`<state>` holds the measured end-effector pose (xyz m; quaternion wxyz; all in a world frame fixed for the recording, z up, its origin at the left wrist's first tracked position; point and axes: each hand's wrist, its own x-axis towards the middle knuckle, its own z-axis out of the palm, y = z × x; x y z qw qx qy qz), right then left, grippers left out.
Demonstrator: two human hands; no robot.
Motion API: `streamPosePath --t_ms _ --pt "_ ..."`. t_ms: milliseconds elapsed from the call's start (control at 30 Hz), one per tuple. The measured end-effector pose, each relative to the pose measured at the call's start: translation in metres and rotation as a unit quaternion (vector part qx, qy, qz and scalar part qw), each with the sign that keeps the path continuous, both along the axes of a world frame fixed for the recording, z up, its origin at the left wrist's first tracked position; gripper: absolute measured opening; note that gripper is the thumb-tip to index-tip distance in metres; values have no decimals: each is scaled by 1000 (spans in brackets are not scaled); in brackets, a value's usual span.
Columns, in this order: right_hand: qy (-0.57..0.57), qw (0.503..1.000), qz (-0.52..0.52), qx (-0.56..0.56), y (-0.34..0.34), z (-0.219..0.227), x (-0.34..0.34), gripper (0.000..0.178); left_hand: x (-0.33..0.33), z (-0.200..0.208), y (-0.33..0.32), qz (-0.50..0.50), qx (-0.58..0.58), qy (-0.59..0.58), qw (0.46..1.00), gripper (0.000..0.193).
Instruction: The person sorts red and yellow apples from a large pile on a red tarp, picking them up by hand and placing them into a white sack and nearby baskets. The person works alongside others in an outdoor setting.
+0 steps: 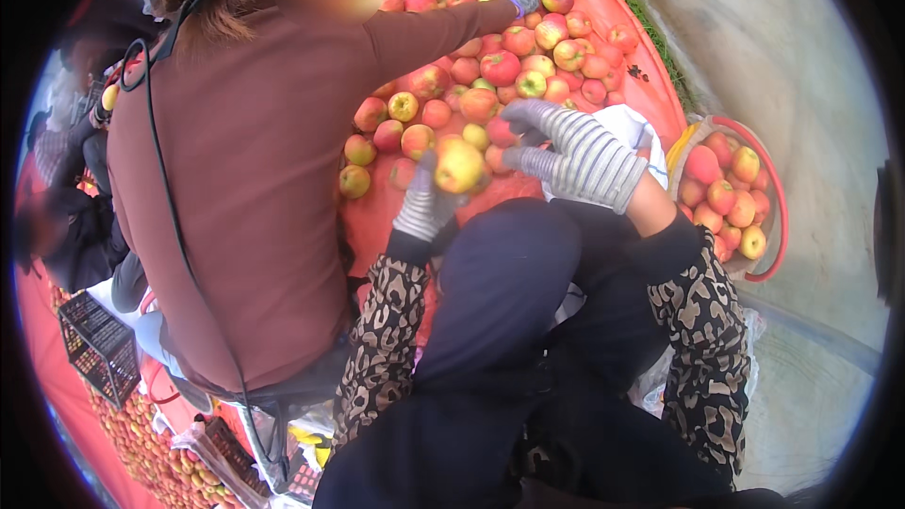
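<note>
Red sheeting (665, 104) spreads across the ground, edged on its right by a strip of grass (650, 24) and then a pale grey surface (811, 386). On it lies a broad heap of red and yellow-green apples (500, 68), too many to count. One co-worker in a brown top (236, 179) sits close on the left, back blocking part of the heap, one gloved hand (524, 0) reaching among the fruit; further people at the far left are too blurred to count.

One yellow apple (459, 167) is at the left hand (424, 200), above the near edge of the heap. That thumb presses its side; the other fingers are partly hidden, so how they bend I cannot tell. The right hand (584, 155), also in a striped glove, is just beside it, fingers parted and slightly curled. It partly covers one white bag (630, 123).

One red-rimmed basket (781, 212) stands to the right, with over a dozen apples visible inside. At least two black crates (99, 344) show at lower left.
</note>
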<state>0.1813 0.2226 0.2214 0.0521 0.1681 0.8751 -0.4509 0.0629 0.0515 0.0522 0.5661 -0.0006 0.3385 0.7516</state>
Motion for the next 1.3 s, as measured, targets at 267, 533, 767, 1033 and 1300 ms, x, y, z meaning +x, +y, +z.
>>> streamPosePath --t_ms 267,533,767,1033,1300 --pt "-59 987 -104 -110 8 1 1 60 16 62 37 -79 48 233 968 58" --pt "25 952 -209 -222 15 -18 9 52 -33 -133 -7 58 -554 579 595 82" --pt "1 989 -133 -59 -6 11 -5 44 -68 -192 -48 20 -515 578 633 75" --pt "105 818 -337 -455 -3 -7 5 38 -33 -123 -27 134 -13 -221 966 60" --pt "58 918 -239 -310 1 -10 2 44 2 -46 -5 104 53 -23 993 53"
